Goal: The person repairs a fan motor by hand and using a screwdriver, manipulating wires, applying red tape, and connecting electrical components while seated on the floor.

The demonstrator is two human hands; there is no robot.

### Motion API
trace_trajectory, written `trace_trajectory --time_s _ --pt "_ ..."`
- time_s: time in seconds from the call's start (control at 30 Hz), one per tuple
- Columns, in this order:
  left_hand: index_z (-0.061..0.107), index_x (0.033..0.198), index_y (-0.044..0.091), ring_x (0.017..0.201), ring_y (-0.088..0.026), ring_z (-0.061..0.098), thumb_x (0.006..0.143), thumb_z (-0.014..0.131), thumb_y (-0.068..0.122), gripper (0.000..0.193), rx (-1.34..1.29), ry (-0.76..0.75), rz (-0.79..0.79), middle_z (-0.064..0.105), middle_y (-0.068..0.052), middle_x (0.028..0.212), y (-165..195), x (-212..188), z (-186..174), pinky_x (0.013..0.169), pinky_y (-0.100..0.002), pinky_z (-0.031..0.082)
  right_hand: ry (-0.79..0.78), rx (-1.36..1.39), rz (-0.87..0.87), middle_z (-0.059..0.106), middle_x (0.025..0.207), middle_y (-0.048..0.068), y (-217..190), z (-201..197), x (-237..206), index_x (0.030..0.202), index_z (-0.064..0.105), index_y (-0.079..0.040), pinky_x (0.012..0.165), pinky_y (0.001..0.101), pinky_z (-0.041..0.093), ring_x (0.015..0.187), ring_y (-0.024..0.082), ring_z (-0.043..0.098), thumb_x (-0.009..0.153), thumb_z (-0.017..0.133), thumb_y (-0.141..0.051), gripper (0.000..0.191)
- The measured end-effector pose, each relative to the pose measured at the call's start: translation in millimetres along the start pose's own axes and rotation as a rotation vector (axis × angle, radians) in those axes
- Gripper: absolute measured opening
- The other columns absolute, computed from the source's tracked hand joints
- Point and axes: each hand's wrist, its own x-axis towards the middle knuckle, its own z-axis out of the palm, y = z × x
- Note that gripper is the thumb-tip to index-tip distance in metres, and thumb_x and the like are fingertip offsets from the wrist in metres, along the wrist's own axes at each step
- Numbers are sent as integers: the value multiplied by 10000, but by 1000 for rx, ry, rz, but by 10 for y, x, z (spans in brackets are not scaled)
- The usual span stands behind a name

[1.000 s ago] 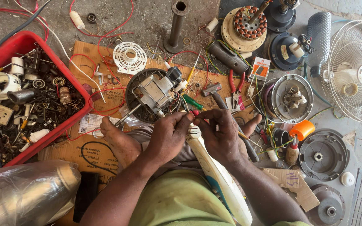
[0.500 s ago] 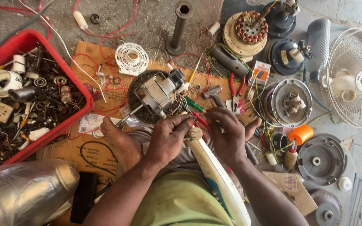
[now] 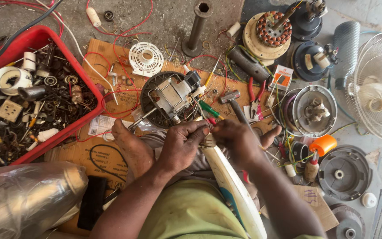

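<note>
**Two hands pinching wires at the top of a white fan column**

A long white fan column (image 3: 231, 186) is lying across the person's lap, its upper end pointing toward a fan motor (image 3: 172, 95) that is sitting on a round black grille on the cardboard. It is looking smooth and cream-white, with a patch of blue-green print lower down. Thin coloured wires (image 3: 203, 116) are running from the motor to the column's top end.

Counting what is showing: one white column, one exposed motor on the black grille, one hammer (image 3: 234, 104) just beyond the hands, one green-handled screwdriver (image 3: 208, 109) beside it, one pair of red-handled pliers (image 3: 256, 94), one red crate (image 3: 45, 88) of small parts at the left, and one white fan guard (image 3: 379, 86) at the far right.

The left hand (image 3: 180, 146) is curling its fingers closed, thumb and forefinger pinching at the column's tip where the wires are meeting it. The right hand (image 3: 237, 139) is likewise closing in a tight pinch on the same spot (what exactly sits between its fingertips is too small to tell), and the two hands are touching each other.
</note>
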Motion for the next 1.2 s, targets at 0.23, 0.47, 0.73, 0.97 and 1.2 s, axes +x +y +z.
trace_trajectory --time_s 0.23,0.47,0.73,0.97,1.2 --pt "778 1078 6 761 -30 614 981 678 158 206 -29 -17 -109 743 15 837 -48 11 -28 685 -243 534 263 -81 -162 673 955 92 -98 -307 -96 1113 767 18 704 303 503 814 171 610 1011 670 -125 200" --pt "790 1061 1 738 -23 546 996 685 166 206 -90 -27 -158 701 37 807 -91 39 -8 656 -236 496 289 -680 -888 726 1058 105 -326 126 -168 1018 758 -40 860 354 558 977 243 700 832 828 -65 200" --pt "784 1058 5 741 -24 560 992 684 148 186 6 -42 -66 697 26 797 -53 9 14 662 -238 502 172 -453 -256 724 961 83 -184 92 -139 1003 734 1 609 312 532 728 162 672 898 769 -91 143" --pt "778 1054 11 767 -24 618 981 680 152 186 -11 -38 -96 749 16 830 -66 19 30 692 -243 544 15 60 46 673 1036 57 -65 -184 -35 1213 687 5 672 206 494 858 99 621 977 690 -100 257" --pt "785 1043 3 754 -28 592 993 681 156 192 -8 -58 -81 742 5 808 -82 44 23 678 -246 530 292 -705 -822 708 1074 89 -120 56 -204 999 775 -57 863 348 549 1000 190 672 820 831 -69 188"
